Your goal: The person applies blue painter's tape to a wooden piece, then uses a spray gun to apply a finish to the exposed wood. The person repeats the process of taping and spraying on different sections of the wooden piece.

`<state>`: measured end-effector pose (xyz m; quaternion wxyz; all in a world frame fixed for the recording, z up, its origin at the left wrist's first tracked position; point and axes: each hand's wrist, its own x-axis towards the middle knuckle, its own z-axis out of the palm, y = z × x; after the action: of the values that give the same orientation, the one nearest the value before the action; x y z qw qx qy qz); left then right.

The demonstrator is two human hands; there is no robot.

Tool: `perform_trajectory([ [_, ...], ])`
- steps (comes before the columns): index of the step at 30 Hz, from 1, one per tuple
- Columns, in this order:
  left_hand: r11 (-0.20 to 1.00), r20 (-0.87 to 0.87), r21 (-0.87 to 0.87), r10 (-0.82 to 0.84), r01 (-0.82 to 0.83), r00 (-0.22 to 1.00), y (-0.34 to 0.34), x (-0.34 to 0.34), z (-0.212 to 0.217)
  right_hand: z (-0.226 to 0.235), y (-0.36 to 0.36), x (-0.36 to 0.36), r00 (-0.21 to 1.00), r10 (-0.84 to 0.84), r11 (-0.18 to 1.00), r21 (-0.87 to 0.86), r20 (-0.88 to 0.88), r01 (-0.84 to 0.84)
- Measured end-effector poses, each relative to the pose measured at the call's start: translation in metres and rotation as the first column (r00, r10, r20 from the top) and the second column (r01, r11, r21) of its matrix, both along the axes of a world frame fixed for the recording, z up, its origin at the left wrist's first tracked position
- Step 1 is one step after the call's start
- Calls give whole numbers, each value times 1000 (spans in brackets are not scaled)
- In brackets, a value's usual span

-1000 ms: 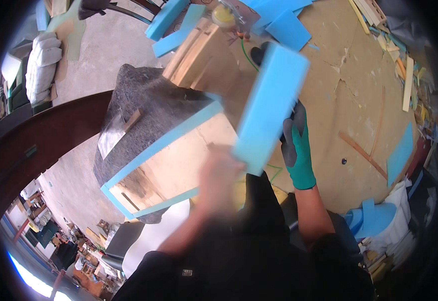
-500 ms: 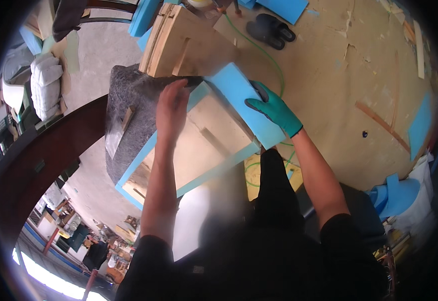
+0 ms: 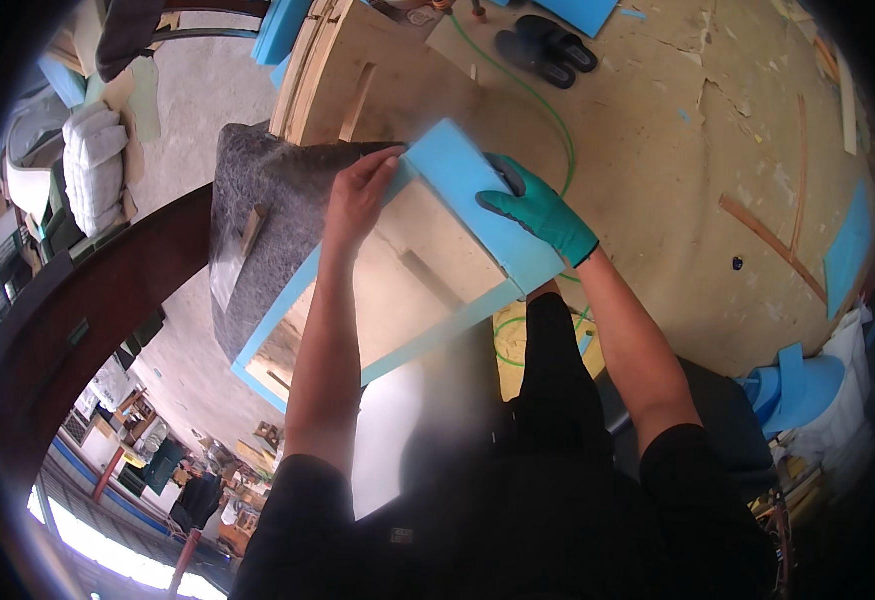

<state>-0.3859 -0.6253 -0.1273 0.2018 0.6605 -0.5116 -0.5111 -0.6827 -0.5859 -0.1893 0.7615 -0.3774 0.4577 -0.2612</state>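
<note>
A pale wooden panel (image 3: 397,310), edged with light-blue foam strips (image 3: 442,327), lies at a slant in front of me. Along its far right edge runs a broad blue foam piece (image 3: 467,190). My right hand (image 3: 545,215), in a green and dark glove, grips this piece, thumb on its face and fingers over its outer edge. Bare, my left hand (image 3: 357,205) is at the panel's far corner, its fingertips pinched at the end of the foam piece. The left forearm hides part of the panel.
Beyond the panel stands a wooden frame (image 3: 357,85). Dark grey fabric (image 3: 267,210) lies to the left, by a curved brown beam (image 3: 107,275). Black slippers (image 3: 545,50), a green hose (image 3: 527,95) and wood strips (image 3: 772,245) are on the floor. Blue foam scraps (image 3: 797,385) lie at right.
My left hand has moved right and closed at the far corner of the foam piece. The foam piece has shifted slightly left, closer against the panel's edge, with my right hand still on it.
</note>
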Motion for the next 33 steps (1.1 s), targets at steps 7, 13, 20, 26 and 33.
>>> perform_trajectory([
  [7,1000,28,5,-3,3,1000,0,0,0,-5,0,2,1000,7,999,-46,-3,-7],
  [13,999,-51,-37,36,-38,998,1,0,-8,-5,0,1,998,39,997,-67,-40,-41],
  [20,1000,-59,-12,27,-27,998,-2,-3,-1,5,-5,0,988,93,991,-80,-126,-103],
  [26,999,-82,12,41,-40,996,-2,-2,-6,-9,-4,1,981,103,984,-124,-165,-125],
  [33,998,-33,-59,34,-36,999,-3,-6,-3,8,-9,3,974,149,982,-86,-172,-166],
])
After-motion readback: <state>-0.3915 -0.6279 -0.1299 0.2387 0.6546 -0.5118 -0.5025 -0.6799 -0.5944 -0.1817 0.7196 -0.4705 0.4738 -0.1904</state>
